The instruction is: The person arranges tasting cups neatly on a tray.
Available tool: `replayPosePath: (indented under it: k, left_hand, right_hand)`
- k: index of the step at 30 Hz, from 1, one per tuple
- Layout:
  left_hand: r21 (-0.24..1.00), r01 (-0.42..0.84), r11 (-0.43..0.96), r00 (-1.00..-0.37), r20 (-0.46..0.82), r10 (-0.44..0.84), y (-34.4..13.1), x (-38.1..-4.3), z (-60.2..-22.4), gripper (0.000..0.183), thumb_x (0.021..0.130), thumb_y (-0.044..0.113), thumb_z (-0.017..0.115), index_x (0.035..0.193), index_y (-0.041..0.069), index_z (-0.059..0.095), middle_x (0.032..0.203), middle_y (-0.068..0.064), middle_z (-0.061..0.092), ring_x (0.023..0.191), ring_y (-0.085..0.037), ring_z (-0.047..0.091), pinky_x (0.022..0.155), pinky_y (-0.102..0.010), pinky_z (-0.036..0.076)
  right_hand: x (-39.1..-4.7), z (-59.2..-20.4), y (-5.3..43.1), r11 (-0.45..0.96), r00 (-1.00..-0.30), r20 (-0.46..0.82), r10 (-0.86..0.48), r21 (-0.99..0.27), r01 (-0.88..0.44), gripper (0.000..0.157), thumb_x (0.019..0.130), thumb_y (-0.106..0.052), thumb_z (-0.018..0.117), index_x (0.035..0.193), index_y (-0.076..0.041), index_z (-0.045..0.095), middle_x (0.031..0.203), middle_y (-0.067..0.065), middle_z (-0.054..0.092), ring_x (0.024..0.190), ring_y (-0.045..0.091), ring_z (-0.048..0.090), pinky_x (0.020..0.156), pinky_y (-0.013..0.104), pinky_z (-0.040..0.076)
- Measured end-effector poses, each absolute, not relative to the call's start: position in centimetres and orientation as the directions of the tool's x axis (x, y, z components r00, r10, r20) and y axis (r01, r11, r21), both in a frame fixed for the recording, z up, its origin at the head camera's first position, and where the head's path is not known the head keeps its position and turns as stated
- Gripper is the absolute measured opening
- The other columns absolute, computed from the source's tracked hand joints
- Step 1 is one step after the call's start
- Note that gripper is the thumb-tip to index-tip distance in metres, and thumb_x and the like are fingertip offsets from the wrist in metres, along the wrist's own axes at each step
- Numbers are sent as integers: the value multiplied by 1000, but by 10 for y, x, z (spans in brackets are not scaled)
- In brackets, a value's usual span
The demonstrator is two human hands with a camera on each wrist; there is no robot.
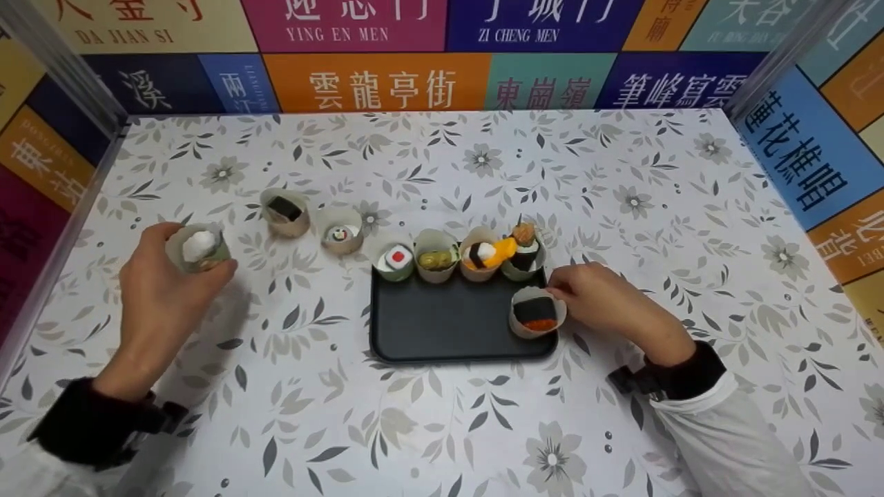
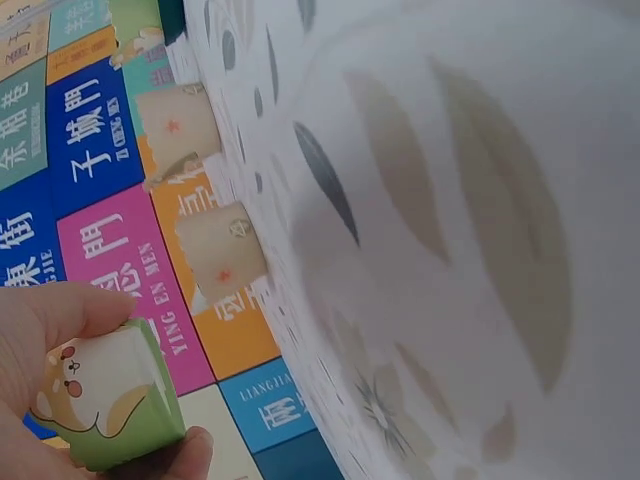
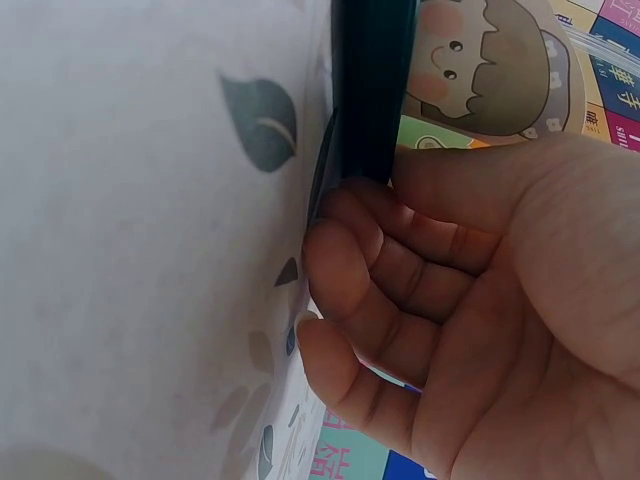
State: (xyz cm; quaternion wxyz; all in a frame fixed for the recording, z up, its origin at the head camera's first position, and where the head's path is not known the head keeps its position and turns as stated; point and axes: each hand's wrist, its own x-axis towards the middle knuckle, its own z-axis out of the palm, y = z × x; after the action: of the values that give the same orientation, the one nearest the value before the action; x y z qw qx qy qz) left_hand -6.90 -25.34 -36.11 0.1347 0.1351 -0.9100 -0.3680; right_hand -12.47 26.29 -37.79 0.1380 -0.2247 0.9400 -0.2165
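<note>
My left hand (image 1: pixel 162 279) holds a small green paper cup (image 1: pixel 200 259) with a white topping, raised at the left. In the left wrist view, thumb and fingers grip this cup (image 2: pixel 110 395), which bears a cartoon animal. At the right, my right hand (image 1: pixel 597 297) grips the edge of a black tray (image 1: pixel 442 324). The right wrist view shows the thumb and curled fingers at the tray's edge (image 3: pixel 370 90). A cup with a black-and-orange sushi piece (image 1: pixel 537 314) stands in the tray's right front part, beside the fingers.
Along the tray's back stand cups with a red-centred roll (image 1: pixel 396 259), a green topping (image 1: pixel 436 259), a yellow-and-black piece (image 1: pixel 481 255) and a skewered piece (image 1: pixel 523 255). Left of the tray, two beige cups (image 1: pixel 286 214) stand on the flowered tabletop (image 1: pixel 442 428). Printed panels (image 1: pixel 376 83) wall the back.
</note>
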Motion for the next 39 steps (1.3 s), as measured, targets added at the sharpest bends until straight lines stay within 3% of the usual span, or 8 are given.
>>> replayPosePath:
  k: [8, 23, 32, 39]
  left_hand:
    - [719, -124, 684, -940, 137, -314, -234, -64, -358, 65, 87, 23, 80, 140, -1, 49, 126, -22, 63, 111, -39, 60, 87, -50, 46]
    - [756, 33, 653, -960, 206, -191, -191, -56, -358, 63, 82, 12, 84, 136, 0, 56, 120, -15, 66, 106, -32, 62, 89, -47, 44]
    - [794, 201, 574, -946, 310, -97, -159, -59, -358, 61, 79, 4, 86, 134, 1, 59, 124, -7, 68, 112, -21, 63, 97, -40, 46]
    - [813, 234, 532, -954, 297, -34, -132, -59, -361, 64, 76, 2, 87, 134, 2, 60, 127, -11, 67, 114, -25, 64, 96, -41, 50]
  right_hand:
    - [-124, -376, 262, 805, -861, -183, -474, -487, -339, 21, 102, -15, 63, 82, -12, 69, 69, -3, 57, 66, 16, 54, 64, 36, 43]
    - [-124, -376, 263, 807, -865, -188, -466, -492, -328, 20, 102, -16, 63, 84, -12, 71, 72, -2, 59, 69, 17, 55, 67, 37, 44]
    - [-125, -377, 264, 808, -867, -171, -469, -480, -342, 19, 102, -13, 64, 85, -11, 71, 73, -2, 60, 71, 18, 56, 69, 37, 45]
    - [-125, -378, 264, 805, -864, -169, -474, -479, -348, 20, 102, -13, 63, 84, -12, 71, 72, -2, 59, 71, 18, 56, 69, 37, 45]
